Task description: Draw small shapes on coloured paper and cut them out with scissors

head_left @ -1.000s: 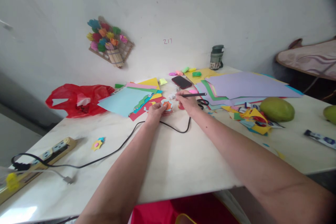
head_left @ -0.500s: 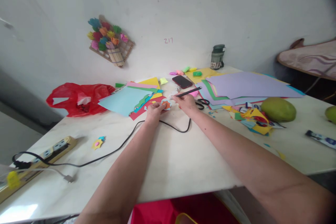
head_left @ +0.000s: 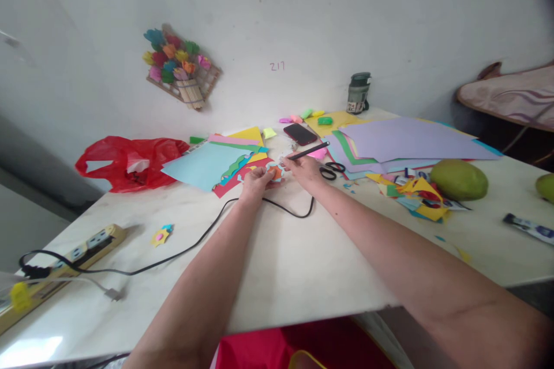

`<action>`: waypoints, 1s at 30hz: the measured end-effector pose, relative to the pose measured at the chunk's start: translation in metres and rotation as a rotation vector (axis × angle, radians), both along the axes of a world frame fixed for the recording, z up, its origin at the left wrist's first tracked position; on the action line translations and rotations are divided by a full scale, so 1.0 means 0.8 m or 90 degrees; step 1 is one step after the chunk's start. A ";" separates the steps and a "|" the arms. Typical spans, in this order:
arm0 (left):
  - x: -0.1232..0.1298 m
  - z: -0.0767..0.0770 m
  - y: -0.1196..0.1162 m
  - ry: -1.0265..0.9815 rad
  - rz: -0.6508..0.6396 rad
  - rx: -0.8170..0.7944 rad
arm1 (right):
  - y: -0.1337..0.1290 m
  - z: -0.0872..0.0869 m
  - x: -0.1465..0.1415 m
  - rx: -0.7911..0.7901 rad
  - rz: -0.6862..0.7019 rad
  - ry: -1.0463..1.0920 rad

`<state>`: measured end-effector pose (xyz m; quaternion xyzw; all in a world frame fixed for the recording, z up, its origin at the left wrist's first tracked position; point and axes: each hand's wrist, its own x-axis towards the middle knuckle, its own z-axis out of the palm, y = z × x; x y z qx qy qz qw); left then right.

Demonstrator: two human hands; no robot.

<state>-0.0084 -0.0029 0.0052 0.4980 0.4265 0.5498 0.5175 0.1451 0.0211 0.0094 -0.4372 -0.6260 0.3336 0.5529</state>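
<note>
two bare hands meet over a small orange paper piece (head_left: 277,171) edged in pale blue, on the wearer's side of the dark phone (head_left: 300,134). the left hand (head_left: 256,183), nearer the wearer and left of the phone, pinches the piece between thumb and fingers; the right hand (head_left: 306,169), directly in front of the phone, grips a black pen (head_left: 310,151), its lower end hidden by the fingers. the step in hand looks like close detail work on the cut-out, though whether the pen touches it cannot be told. the next move seems to call for a firm left pinch and small, controlled turns of the right fingers.

room is tight around the phone: scissors (head_left: 332,171) lie to its front right, just beside the right wrist, while a red sheet (head_left: 225,187) spreads to its front left, near the left hand. behind the phone rises the wall (head_left: 242,92). farther in front of it, past a black cable (head_left: 285,211), bare table (head_left: 298,265) opens between the forearms to the near edge.
</note>
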 end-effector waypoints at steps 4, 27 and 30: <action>0.002 0.001 -0.001 0.000 -0.012 -0.016 | -0.003 0.004 0.000 -0.001 -0.007 -0.016; 0.004 0.001 0.000 0.024 -0.031 0.005 | 0.000 0.001 0.001 0.038 -0.046 -0.077; 0.004 0.001 0.001 0.027 -0.036 0.006 | -0.002 0.003 0.001 0.027 -0.047 -0.078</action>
